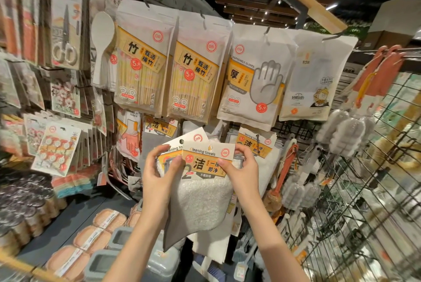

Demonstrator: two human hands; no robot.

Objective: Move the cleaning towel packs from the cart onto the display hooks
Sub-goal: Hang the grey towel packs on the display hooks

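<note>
I hold up two cleaning towel packs in front of the display wall. The front pack (208,163) has a white and yellow card header and a white fluffy towel below; my right hand (242,169) pinches its right side. A second pack (175,145) sits behind it, tilted left, and my left hand (159,170) grips the left edges of both. A grey towel corner hangs below. More towel packs (257,145) hang on a hook just right of my hands. The hook behind the held packs is hidden.
Above hang bamboo stick packs (141,63), disposable glove packs (255,74) and a white bag (316,72). A black wire grid rack (364,190) with bottle brushes (341,131) stands on the right. Sponges (91,236) and grey boxes (120,238) lie on the low shelf.
</note>
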